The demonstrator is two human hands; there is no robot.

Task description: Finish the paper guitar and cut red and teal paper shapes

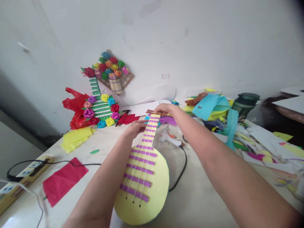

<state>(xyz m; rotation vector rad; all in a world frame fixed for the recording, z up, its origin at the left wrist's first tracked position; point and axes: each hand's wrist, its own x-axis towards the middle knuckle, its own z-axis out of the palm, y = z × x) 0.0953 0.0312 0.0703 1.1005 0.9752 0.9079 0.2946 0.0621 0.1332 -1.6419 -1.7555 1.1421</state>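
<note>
A handmade paper guitar (159,186), pale yellow with purple strips across it and thin white strings, lies tilted in front of me with its neck pointing away. My left hand (137,127) is at the left edge of the neck, its fingers closed against it and partly hidden. At the far end of the neck sits a brown strip (150,111), crossing the top of the guitar. My right hand (164,108) pinches this strip from above, the fingertips bent down over it. Just right of the neck lies a white glue gun (172,140) with a black cord.
A green guitar (95,88) with paper flowers leans on the wall beside a flower basket piece (116,85). Red paper (66,180) and a power strip (26,174) lie left. Coloured scraps (209,106) and a dark green flask (245,103) are at right.
</note>
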